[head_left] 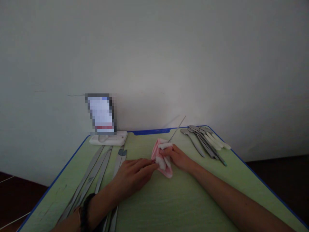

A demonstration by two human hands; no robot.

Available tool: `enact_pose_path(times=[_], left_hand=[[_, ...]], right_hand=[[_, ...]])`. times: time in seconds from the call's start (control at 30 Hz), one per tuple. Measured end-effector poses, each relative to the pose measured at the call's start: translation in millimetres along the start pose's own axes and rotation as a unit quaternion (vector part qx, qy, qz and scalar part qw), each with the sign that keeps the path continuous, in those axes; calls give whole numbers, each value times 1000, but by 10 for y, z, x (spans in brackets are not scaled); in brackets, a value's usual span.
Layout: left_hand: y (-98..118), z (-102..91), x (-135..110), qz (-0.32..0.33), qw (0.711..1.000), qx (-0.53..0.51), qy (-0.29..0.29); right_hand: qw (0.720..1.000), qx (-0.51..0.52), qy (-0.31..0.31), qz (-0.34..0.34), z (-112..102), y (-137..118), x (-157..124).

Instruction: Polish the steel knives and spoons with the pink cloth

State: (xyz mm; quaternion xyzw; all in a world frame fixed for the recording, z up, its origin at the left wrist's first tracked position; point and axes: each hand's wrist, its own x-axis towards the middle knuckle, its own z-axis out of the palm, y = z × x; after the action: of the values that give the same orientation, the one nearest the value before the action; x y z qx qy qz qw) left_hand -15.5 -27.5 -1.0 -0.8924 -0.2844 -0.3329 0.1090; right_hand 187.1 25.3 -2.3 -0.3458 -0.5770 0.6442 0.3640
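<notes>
A pink and white cloth (161, 158) is bunched in my right hand (178, 156), whose fingers are closed around it. Out of the far side of the cloth sticks a thin, straight metal utensil (178, 127), slanting up to the right; its kind cannot be made out edge-on. My left hand (137, 172) meets the near left side of the cloth, fingertips pinched together in line with the utensil. Its lower end is hidden by the fingers and cloth. Both hands are just above the green tabletop (183, 199).
Several spoons and white-handled cutlery (205, 140) lie piled at the back right. Long flat metal pieces (90, 177) lie along the left, partly under my left forearm. A blurred-out phone (101, 112) stands on a white stand (108, 138) near the wall (154, 64).
</notes>
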Motion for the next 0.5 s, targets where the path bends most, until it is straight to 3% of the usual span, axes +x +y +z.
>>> enact_pose_path(times=[0.3,0.5], left_hand=[[8,13,23,-8,999,-31,22],[-7,-4,0,35,999,-17,-11]], right_hand=[[1000,7,-16,9,-15,0,0],[999,-22,-28,6,-17,-8,-6]])
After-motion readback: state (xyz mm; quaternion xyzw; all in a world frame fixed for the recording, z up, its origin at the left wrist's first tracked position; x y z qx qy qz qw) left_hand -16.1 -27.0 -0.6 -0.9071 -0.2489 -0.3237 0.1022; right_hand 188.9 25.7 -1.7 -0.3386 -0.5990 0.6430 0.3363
